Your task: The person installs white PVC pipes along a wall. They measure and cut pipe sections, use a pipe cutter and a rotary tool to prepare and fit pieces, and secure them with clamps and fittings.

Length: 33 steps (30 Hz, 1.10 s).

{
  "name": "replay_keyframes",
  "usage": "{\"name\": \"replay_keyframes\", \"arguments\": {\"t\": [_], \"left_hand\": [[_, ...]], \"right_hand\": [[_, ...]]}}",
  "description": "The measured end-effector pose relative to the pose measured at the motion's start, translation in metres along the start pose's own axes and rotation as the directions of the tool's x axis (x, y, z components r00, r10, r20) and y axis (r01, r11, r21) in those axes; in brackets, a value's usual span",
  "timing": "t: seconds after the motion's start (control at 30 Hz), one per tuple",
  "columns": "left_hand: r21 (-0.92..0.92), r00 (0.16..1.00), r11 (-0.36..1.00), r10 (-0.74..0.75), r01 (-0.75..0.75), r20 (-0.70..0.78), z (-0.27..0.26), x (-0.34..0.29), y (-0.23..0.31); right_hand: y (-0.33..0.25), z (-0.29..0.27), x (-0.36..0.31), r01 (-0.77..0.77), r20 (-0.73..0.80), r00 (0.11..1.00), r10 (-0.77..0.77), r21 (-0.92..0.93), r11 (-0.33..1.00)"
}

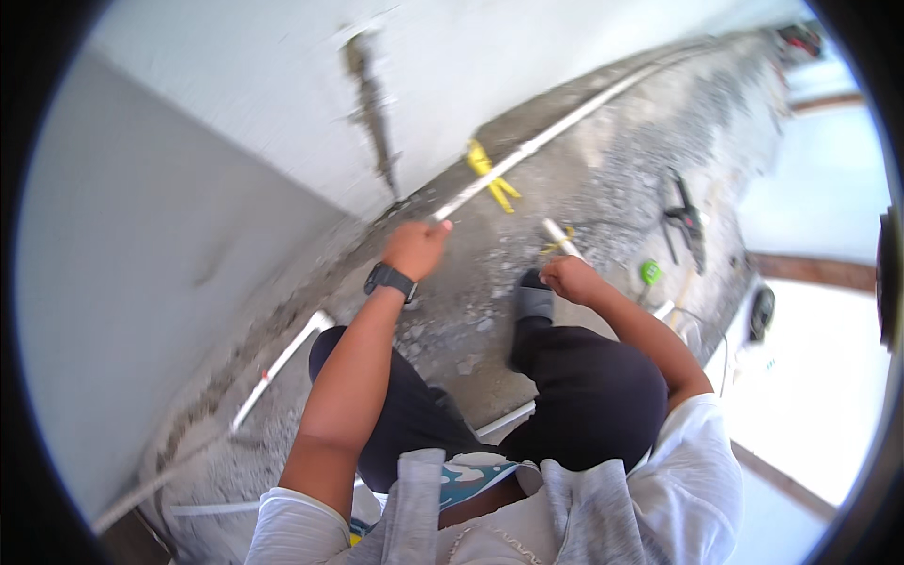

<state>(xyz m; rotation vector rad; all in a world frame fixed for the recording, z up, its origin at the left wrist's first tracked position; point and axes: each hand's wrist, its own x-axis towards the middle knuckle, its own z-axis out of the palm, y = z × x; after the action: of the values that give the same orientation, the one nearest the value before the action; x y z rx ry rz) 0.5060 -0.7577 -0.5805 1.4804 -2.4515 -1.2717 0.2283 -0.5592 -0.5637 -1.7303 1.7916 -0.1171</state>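
My left hand (pixel 417 248), with a dark watch on its wrist, is closed at the near end of a long white pipe (pixel 574 115). The pipe runs along the wall's foot toward the far right. A yellow strap or cloth strip (pixel 486 173) lies across it. My right hand (pixel 571 280) is curled above my foot; whatever is in its fingers is hidden. Just beyond it, a short length of white pipe (pixel 557 234) shows, a thin yellow tie around it. The right hand overlaps its lower end, so I cannot tell whether they touch.
A dark power tool (pixel 690 226) and a green tape measure (pixel 651 272) lie on the rubble-strewn floor to the right. An elbowed white pipe (pixel 273 375) is at the left. The white wall (pixel 273 104) has a vertical chiselled groove (pixel 370 108). My sandalled foot (pixel 535 299) stands on debris.
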Motion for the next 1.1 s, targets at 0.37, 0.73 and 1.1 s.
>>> {"name": "replay_keyframes", "arguments": {"t": [0.37, 0.73, 1.1], "left_hand": [[-0.351, 0.945, 0.934, 0.061, 0.059, 0.321, 0.019, 0.007, 0.062], [-0.229, 0.932, 0.949, 0.271, -0.217, 0.239, 0.036, 0.006, 0.090], [-0.291, 0.994, 0.951, 0.111, -0.109, -0.011, 0.018, 0.010, 0.112]], "right_hand": [[-0.001, -0.078, -0.283, -0.802, -0.427, 0.424, 0.799, 0.233, 0.550], [0.048, 0.059, -0.444, -0.875, -0.088, 0.353, 0.932, 0.323, 0.362], [0.205, 0.031, -0.420, -0.858, -0.090, 0.323, 0.942, 0.393, 0.332]]}}
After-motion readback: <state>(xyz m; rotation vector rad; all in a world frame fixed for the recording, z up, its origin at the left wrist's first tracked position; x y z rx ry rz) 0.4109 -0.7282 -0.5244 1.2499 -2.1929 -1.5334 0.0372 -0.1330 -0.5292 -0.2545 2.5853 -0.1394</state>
